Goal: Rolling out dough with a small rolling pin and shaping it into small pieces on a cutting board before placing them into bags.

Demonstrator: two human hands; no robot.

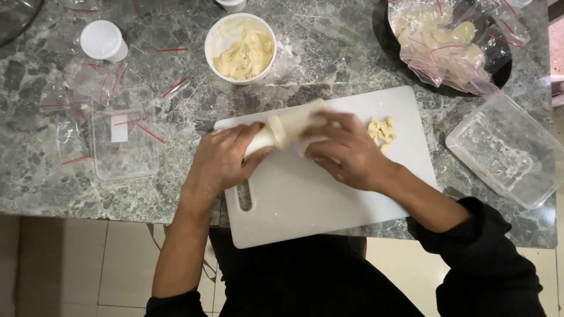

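Overhead, red-striped bags (452, 41) beyond hands (282, 155)

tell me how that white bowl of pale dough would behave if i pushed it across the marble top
The white round bowl of pale dough looks well filled, so it is probably bottom-heavy and unlikely to tip. On the smooth grey marble tabletop it would likely slide, not roll. The sticky-looking dough should hardly shift.
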